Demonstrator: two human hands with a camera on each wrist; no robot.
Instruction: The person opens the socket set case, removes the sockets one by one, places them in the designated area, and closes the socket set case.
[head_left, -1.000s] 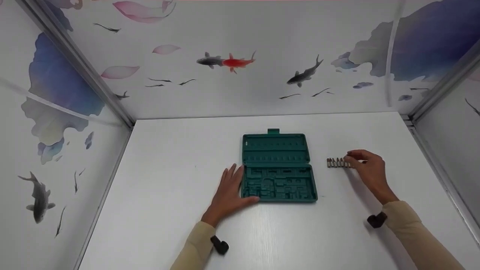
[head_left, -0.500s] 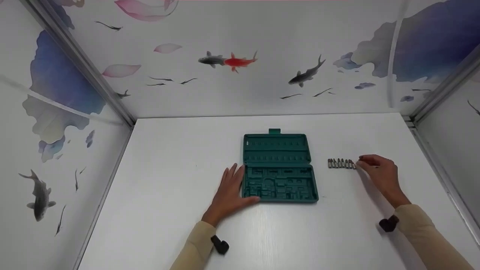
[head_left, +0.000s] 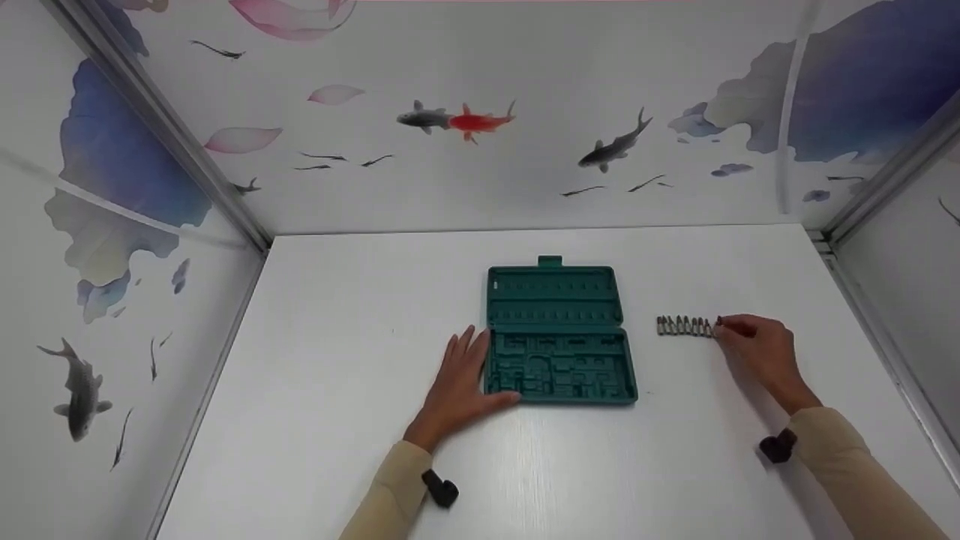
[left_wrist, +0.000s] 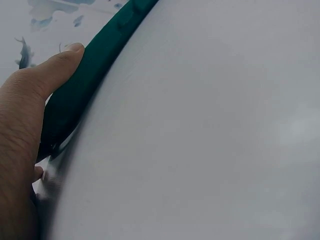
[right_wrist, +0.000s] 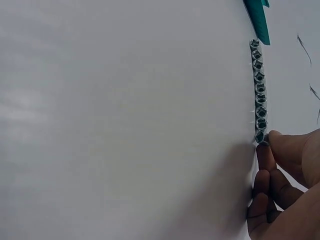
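A green plastic case (head_left: 553, 300) lies open on the white table, its lower half (head_left: 626, 375) full of moulded recesses. My left hand (head_left: 457, 390) rests against its left side, fingers straight, thumb on the front edge. In the left wrist view, the thumb of the left hand (left_wrist: 30, 95) touches the case's green side (left_wrist: 95, 65). Right of the case stretches a row of small metal sockets (head_left: 682, 326). Square holes show in the ends of these sockets (right_wrist: 260, 98) in the right wrist view. My right hand (head_left: 761, 356) pinches the socket at the row's right end (right_wrist: 259, 136).
The white table (head_left: 337, 337) meets a printed back wall (head_left: 525, 172) with fish and petals. Metal corner posts (head_left: 172, 142) frame the side walls. A black camera (head_left: 440, 489) sits at the left wrist, another camera (head_left: 778, 446) at the right.
My right hand has moved right, off the sockets it partly covered, then slightly back against the row's right end. The left hand and the case stay in place.
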